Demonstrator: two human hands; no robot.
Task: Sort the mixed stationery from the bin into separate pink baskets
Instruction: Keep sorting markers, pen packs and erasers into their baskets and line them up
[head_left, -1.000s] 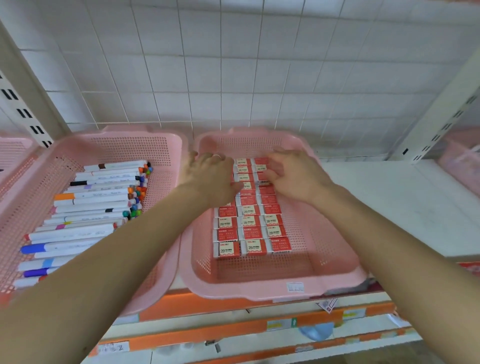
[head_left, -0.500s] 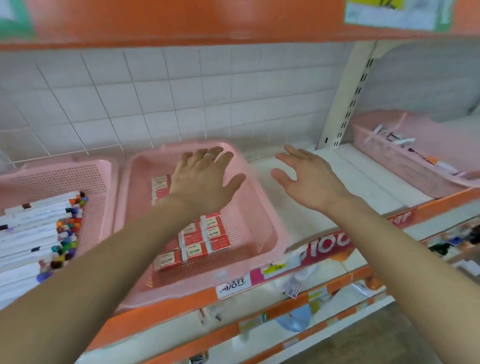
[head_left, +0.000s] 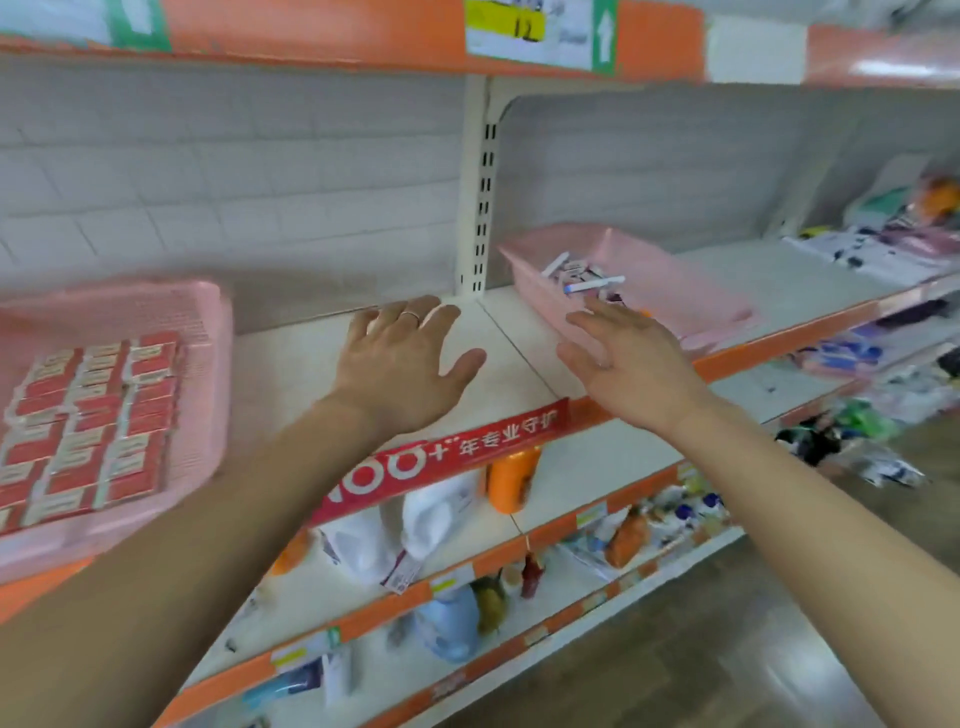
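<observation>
Head view showed you with both arms stretched out over the white shelf (head_left: 291, 364); your left hand (head_left: 410, 364) was held palm down above the bare board, fingers straight and spread, thumb out to the right, with nothing in its grasp; a ring (head_left: 412, 315) sat on one of its fingers; whether the palm touched the board could not be told.

Your right hand (head_left: 631, 364) was just right of it, also palm down, fingers extended and slightly apart, holding nothing; its fingertips lay over the near left corner of the right pink basket (head_left: 691, 291), though contact could not be judged.

That basket stood past the slotted upright (head_left: 480, 208) and held mixed stationery (head_left: 587, 280), a loose heap blurred by motion.

The left pink basket (head_left: 208, 332) stood at the left edge, well apart from both hands; small red and white boxes (head_left: 93, 415) lay packed in neat rows inside it.

A red banner (head_left: 457, 452) with white lettering ran along the shelf's near lip beneath your wrists; an orange bottle (head_left: 511, 478) and white pouches (head_left: 441, 514) stood on the shelf below; a tiled wall (head_left: 208, 182) rose at the far side.
</observation>
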